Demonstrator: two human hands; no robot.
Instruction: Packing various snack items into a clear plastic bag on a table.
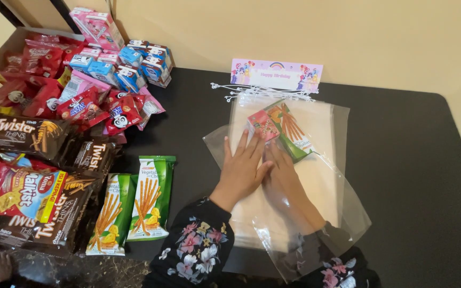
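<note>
1. Head view: the left hand lies flat and open on top of a clear plastic bag, pinning it to the black table.
2. The right hand is inside the bag, fingers stretched forward, gripping nothing.
3. Just beyond both sets of fingertips, inside the bag, sit a small pink carton and a green stick-snack pack.
4. This looks like the filling step; the next move seems to call for pulling the right hand out without dragging the snacks back.

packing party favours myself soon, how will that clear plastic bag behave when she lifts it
Probably floppy: the clear plastic bag looks thin and creased. Likely slippery, lying on more smooth sheets. It may sag at the far end, where the green snack packet sits inside.
</note>
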